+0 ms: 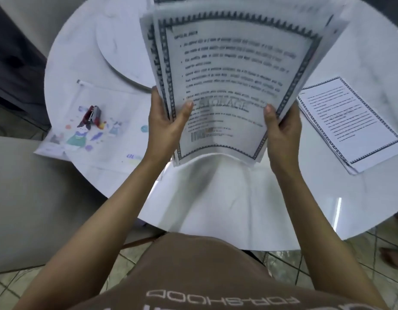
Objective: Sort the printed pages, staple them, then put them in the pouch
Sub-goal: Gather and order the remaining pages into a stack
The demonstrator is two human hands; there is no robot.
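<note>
Between our left hand (165, 126) and right hand (280, 133), pages (233, 70) gripped at both sides.
Another pile (350, 124) lies right of our right hand; pouch (117, 139), stapler (92, 115) on it, left of our left.

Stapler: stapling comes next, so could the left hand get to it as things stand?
Probably, but not freely: the left hand grips the held pages, so it must first let go. The stapler lies on the pouch, on the table to that hand's left, with nothing between them.
</note>
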